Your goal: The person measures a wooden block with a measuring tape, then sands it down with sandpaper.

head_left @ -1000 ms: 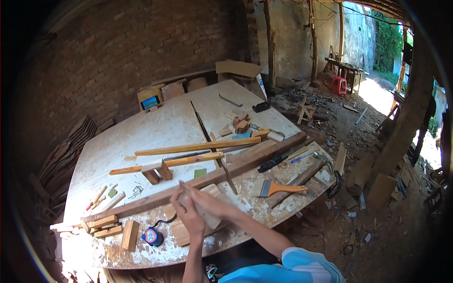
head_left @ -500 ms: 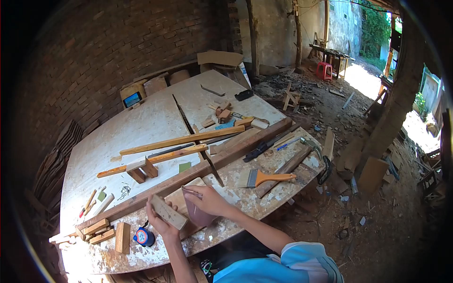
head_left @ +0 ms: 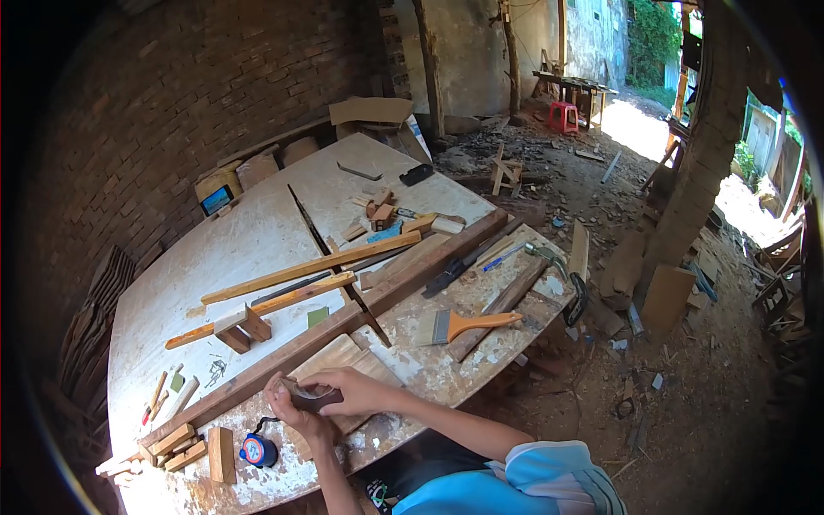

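My left hand is closed around a small wooden block, mostly hidden now by my fingers. Against the block, my right hand grips a brownish sheet of sandpaper, bent between the two hands. Both hands are together above a flat wooden board at the near side of the worktable. Left of them stands a blue tape measure, beside an upright wooden block. A wide paintbrush with an orange handle lies to the right.
A long wooden beam crosses the worktable. Beyond it lie wood strips and a small wooden assembly. A hammer rests near the right edge. Short wood pieces are stacked at left.
The sandpaper, hanging from my right hand before, is now up against the block. My hands have come together, and the block has turned in my left hand. The view has shifted slightly.
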`<state>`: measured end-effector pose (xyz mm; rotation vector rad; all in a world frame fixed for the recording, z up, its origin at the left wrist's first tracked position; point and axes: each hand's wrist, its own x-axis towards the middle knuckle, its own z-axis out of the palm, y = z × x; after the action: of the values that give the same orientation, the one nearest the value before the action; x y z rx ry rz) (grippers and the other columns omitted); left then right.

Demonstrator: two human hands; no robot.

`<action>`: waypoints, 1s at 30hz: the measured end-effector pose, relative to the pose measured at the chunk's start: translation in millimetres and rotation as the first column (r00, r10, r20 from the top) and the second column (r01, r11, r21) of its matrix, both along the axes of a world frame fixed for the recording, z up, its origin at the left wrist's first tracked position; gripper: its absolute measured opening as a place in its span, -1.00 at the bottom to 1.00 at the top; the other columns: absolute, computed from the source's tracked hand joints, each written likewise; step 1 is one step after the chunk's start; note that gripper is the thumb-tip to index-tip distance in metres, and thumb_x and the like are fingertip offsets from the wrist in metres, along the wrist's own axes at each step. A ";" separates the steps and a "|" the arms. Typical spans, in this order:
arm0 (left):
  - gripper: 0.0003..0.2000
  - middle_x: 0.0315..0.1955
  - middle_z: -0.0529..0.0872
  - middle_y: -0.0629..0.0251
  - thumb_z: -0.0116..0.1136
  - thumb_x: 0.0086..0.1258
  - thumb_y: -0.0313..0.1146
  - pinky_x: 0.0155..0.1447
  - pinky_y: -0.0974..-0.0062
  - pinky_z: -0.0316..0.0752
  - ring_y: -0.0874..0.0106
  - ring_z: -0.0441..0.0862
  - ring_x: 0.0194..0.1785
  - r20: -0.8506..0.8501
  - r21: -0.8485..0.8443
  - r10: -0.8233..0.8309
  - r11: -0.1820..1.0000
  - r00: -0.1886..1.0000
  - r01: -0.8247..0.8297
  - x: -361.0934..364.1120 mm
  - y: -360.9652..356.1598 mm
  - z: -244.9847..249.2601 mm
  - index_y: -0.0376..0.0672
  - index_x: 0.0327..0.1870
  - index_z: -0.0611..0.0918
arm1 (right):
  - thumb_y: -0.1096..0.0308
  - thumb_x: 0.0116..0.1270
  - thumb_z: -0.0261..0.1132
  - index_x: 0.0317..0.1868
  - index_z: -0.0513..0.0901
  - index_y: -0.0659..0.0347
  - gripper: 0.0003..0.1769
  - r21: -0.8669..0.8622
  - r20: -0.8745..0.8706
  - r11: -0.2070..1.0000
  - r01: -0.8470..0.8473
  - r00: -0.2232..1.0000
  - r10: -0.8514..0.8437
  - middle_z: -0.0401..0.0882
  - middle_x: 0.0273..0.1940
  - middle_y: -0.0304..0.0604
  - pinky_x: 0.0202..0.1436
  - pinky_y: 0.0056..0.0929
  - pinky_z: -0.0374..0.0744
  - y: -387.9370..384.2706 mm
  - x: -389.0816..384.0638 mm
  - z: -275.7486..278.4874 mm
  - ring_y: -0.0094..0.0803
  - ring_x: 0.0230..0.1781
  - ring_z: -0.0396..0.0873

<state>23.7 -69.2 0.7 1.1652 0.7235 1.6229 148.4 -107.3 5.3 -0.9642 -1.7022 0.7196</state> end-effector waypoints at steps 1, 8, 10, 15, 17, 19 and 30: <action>-0.63 -0.30 0.44 0.28 -0.15 0.34 -0.10 -0.18 0.50 0.42 0.47 0.45 -0.23 0.027 -0.012 -0.019 1.000 0.999 0.020 -0.8 -0.9 -1.9 -0.23 -0.04 0.41 | 0.41 -0.08 0.39 0.13 0.46 0.24 -0.34 0.030 0.005 0.999 -0.029 1.000 0.029 0.50 0.02 0.02 0.12 -0.35 0.44 1.7 2.1 -2.5 -0.18 0.03 0.49; -0.68 -0.19 0.49 0.15 0.08 0.25 -0.21 -0.08 0.48 0.43 0.42 0.46 -0.19 0.142 0.046 -0.079 0.996 0.987 0.073 -8.5 -10.1 2.8 -0.23 -0.10 0.39 | 0.54 -0.04 0.20 0.04 0.44 0.28 -0.48 -0.093 -0.060 0.993 -0.073 0.996 0.068 0.39 -0.07 -0.05 0.08 -0.38 0.42 -1.7 -5.3 -3.6 -0.21 -0.02 0.45; -0.71 -0.17 0.53 0.17 0.00 0.31 -0.25 -0.04 0.45 0.41 0.44 0.47 -0.14 0.093 0.092 -0.108 0.991 0.990 0.099 -21.1 -3.9 -6.6 -0.23 -0.07 0.40 | 0.59 -0.05 0.14 0.00 0.42 0.29 -0.52 -0.192 -0.083 0.979 -0.068 0.995 0.053 0.37 -0.08 -0.06 0.06 -0.38 0.41 -3.4 -12.3 6.0 -0.23 -0.01 0.43; -0.85 -0.22 0.60 0.18 -0.05 0.35 -0.36 -0.06 0.51 0.40 0.46 0.49 -0.15 -0.086 0.042 0.017 0.999 0.996 -0.013 -30.9 0.2 -2.7 -0.26 -0.19 0.44 | 0.67 -0.08 0.06 0.01 0.38 0.30 -0.49 -0.080 -0.053 0.997 -0.003 0.999 -0.002 0.33 -0.05 -0.03 0.09 -0.33 0.36 0.4 -26.0 -6.4 -0.14 0.05 0.37; -0.89 -0.20 0.61 0.14 -0.05 0.36 -0.39 -0.03 0.50 0.41 0.46 0.51 -0.15 -0.151 0.052 0.059 0.997 0.987 -0.051 -30.4 1.7 0.1 -0.24 -0.28 0.43 | 0.68 -0.08 0.04 0.03 0.37 0.30 -0.47 -0.023 -0.063 0.999 0.028 0.998 -0.029 0.31 -0.02 -0.01 0.14 -0.32 0.33 -0.7 -31.3 -10.1 -0.11 0.09 0.34; -0.88 -0.15 0.61 0.07 -0.01 0.36 -0.41 0.03 0.46 0.42 0.44 0.53 -0.14 -0.154 0.112 0.072 0.992 0.985 -0.055 -28.7 9.3 -3.2 -0.21 -0.38 0.39 | 0.68 -0.07 0.04 0.06 0.36 0.30 -0.44 0.003 -0.100 0.999 0.046 0.994 -0.046 0.31 0.02 0.01 0.20 -0.31 0.30 -3.9 -35.7 -6.3 -0.08 0.13 0.32; -0.58 0.07 0.49 -0.10 -0.36 0.49 -0.38 0.20 0.28 0.38 0.13 0.51 0.10 -0.038 0.149 -0.065 0.986 0.997 0.070 -15.8 3.0 12.5 -0.27 0.33 0.14 | 0.73 -0.03 0.00 0.20 0.36 0.26 -0.33 0.132 -0.146 0.988 0.074 0.988 -0.054 0.24 0.25 0.02 0.36 -0.31 0.20 -17.7 -43.4 18.3 -0.11 0.34 0.19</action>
<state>7.9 -66.3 13.2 1.3130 0.5839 1.6270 105.0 -125.1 23.6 -0.8477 -1.5679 0.6058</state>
